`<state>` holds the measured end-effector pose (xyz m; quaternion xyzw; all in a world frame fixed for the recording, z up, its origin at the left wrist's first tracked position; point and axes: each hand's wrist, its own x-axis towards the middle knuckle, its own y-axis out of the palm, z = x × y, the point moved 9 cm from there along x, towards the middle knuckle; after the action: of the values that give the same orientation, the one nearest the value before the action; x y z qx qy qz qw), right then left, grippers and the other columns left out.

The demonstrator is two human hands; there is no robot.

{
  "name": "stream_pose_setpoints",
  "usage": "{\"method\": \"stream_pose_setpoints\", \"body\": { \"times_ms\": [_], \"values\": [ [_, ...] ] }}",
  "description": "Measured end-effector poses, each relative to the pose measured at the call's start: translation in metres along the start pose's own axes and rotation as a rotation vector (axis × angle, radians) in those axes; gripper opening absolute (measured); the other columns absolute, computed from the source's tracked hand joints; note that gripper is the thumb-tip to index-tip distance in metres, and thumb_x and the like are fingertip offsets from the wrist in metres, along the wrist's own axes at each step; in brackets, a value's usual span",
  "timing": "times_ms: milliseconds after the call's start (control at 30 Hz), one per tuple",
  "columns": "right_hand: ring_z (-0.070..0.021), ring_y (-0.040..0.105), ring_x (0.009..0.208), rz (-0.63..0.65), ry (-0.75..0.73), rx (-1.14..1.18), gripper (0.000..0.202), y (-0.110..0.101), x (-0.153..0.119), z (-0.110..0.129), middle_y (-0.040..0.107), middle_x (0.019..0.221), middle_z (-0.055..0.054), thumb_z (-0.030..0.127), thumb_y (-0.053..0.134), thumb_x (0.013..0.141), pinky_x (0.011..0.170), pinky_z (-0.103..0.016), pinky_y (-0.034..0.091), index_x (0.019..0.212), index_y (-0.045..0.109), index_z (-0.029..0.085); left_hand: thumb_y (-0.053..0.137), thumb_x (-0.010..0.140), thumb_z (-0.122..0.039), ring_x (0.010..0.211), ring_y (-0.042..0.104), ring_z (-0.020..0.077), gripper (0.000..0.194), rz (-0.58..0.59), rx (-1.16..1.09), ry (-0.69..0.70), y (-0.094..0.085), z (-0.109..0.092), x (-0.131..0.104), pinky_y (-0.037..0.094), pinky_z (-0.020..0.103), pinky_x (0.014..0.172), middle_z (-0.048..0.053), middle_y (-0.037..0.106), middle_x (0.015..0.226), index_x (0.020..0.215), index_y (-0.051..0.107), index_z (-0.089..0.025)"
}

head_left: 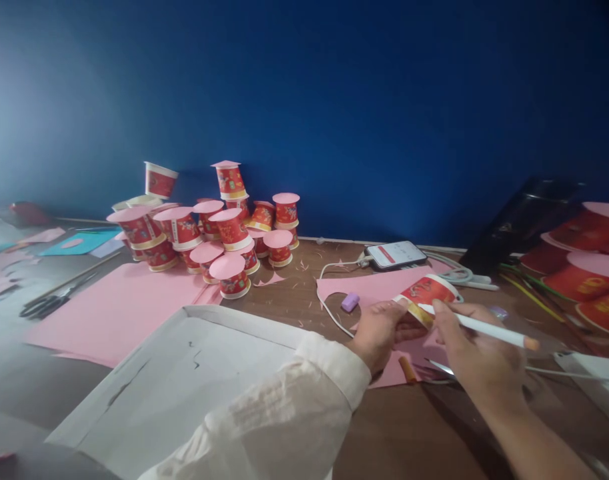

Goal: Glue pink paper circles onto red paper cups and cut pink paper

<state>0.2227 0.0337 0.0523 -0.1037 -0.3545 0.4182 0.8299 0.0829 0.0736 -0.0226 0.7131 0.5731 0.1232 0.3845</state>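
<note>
While left hand (379, 331) grips red cup (429, 290), right hand (487, 360) pinches white pen (484, 327)

Cup's tipped sideways over pink paper (369, 283), pen tip at its side; can't tell from here if it's touching. Purple block (350, 302) sits near left hand, phone (395, 255) behind cup.

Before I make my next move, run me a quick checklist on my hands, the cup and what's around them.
1. Left hand holding the red cup: ok.
2. White pen gripped in the right hand: ok.
3. Pen tip touching the cup: cannot tell.
4. Pointed silver thing well away from the right hand: not ok, close by.
5. Tabletop free of pink scraps: not ok.
</note>
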Motion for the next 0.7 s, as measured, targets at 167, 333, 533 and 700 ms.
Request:
{"method": "stream_pose_setpoints", "body": {
  "times_ms": [167, 333, 533, 700],
  "values": [
    [-0.0255, 0.068, 0.056, 0.014, -0.034, 0.005, 0.048, 0.004, -0.001, -0.001, 0.068, 0.057, -0.002, 0.073, 0.066, 0.088, 0.062, -0.04, 0.052, 0.085, 0.071, 0.026, 0.069, 0.093, -0.025, 0.102, 0.079, 0.0352, 0.017, -0.054, -0.022, -0.019, -0.003, -0.001, 0.0, 0.055, 0.057, 0.115, 0.017, 0.078, 0.083, 0.083, 0.074, -0.012],
    [-0.0243, 0.065, 0.056, 0.011, -0.001, 0.0, 0.045, 0.004, 0.0, -0.006, 0.068, 0.059, -0.003, 0.072, 0.066, 0.087, 0.06, -0.04, 0.05, 0.081, 0.07, 0.027, 0.064, 0.099, -0.022, 0.098, 0.079, 0.0299, 0.02, -0.118, -0.131, -0.011, -0.013, -0.004, 0.004, 0.06, 0.047, 0.11, 0.016, 0.077, 0.083, 0.086, 0.075, -0.012],
    [-0.0254, 0.066, 0.062, -0.018, 0.034, -0.043, 0.044, -0.002, 0.002, -0.009, 0.066, 0.06, -0.003, 0.071, 0.065, 0.084, 0.064, -0.04, 0.052, 0.078, 0.069, 0.027, 0.057, 0.105, -0.017, 0.078, 0.075, 0.0193, 0.024, -0.155, -0.215, -0.038, -0.019, -0.006, 0.005, 0.062, 0.038, 0.103, 0.013, 0.078, 0.09, 0.091, 0.076, -0.01],
    [-0.0236, 0.063, 0.059, -0.003, 0.02, 0.056, 0.048, -0.003, 0.0, -0.013, 0.067, 0.063, -0.003, 0.073, 0.068, 0.086, 0.059, -0.039, 0.05, 0.084, 0.071, 0.026, 0.057, 0.106, -0.016, 0.079, 0.075, 0.0176, 0.023, -0.15, -0.259, -0.032, -0.018, -0.008, 0.006, 0.063, 0.029, 0.087, 0.014, 0.079, 0.095, 0.095, 0.076, -0.009]
  ]
}}
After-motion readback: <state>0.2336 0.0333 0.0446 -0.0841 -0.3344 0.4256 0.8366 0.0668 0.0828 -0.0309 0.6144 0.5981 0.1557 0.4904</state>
